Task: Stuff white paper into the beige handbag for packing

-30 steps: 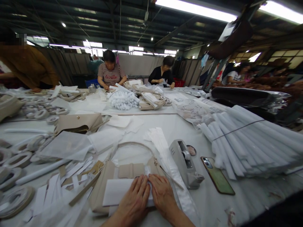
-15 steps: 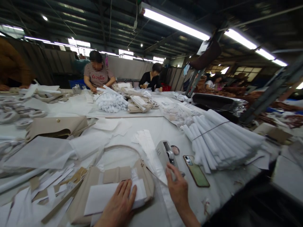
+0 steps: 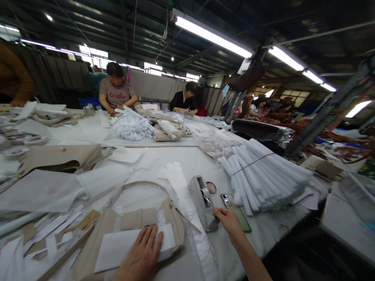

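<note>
My left hand (image 3: 142, 251) lies flat, fingers stretched out, on a folded white paper (image 3: 114, 249). The paper rests on a beige handbag (image 3: 172, 218) that lies on its side, its strap curving away behind it. A small beige flap piece (image 3: 139, 218) sits just beyond my fingertips. My right hand (image 3: 230, 223) is at the near end of a grey tape dispenser (image 3: 195, 195), thumb and forefinger pinched together at its cutting edge on the tape end, which barely shows. Beside that hand lies a phone (image 3: 241, 220) in a green case, partly covered by it.
White strips (image 3: 178, 175) lie between bag and dispenser. A tied bundle of white foam tubes (image 3: 263, 175) is at the right. Another beige bag (image 3: 58, 156), paper sheets (image 3: 43, 191) and scraps cover the left. Two co-workers (image 3: 117, 91) sit across the table.
My right hand has moved from above the dispenser to its near end, and its fingers have closed there. My left hand stays on the paper. The view has shifted slightly right.
</note>
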The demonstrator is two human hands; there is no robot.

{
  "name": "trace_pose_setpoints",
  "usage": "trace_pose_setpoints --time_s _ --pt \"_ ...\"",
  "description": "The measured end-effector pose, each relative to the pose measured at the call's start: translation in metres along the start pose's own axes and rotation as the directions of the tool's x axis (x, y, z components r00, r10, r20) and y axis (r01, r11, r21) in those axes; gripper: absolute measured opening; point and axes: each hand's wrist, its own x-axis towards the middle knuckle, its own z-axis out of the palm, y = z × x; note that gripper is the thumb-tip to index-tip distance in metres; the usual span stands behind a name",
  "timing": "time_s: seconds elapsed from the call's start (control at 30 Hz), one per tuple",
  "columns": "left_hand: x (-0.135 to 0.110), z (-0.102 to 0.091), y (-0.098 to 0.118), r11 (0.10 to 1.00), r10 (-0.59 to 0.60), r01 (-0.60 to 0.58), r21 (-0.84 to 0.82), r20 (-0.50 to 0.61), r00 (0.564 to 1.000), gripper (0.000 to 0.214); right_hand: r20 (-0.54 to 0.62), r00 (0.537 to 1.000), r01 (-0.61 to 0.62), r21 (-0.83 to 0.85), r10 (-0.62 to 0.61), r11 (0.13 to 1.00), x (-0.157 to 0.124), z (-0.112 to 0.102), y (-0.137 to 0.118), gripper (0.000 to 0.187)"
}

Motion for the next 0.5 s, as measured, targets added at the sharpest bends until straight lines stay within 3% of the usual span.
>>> trace_pose_setpoints --time_s 0.17,0.27,0.5 --pt "0.002 0.025 -0.012 0.99 0.104 -0.093 0.102 -0.105 0.989 0.067 -0.154 0.986 0.078 0.042 -0.07 0.996 -0.014 -0.014 -0.002 0.048" --pt "0.005 0.037 -0.019 0.98 0.15 -0.124 0.156 -0.165 0.975 0.063 -0.248 0.963 0.113 0.012 -0.107 0.994 -0.03 -0.023 0.01 0.042" --pt "0.004 0.033 -0.017 0.983 0.134 -0.112 0.146 -0.149 0.98 0.064 -0.122 0.986 -0.113 -0.019 0.11 0.993 -0.047 -0.005 0.051 0.047"
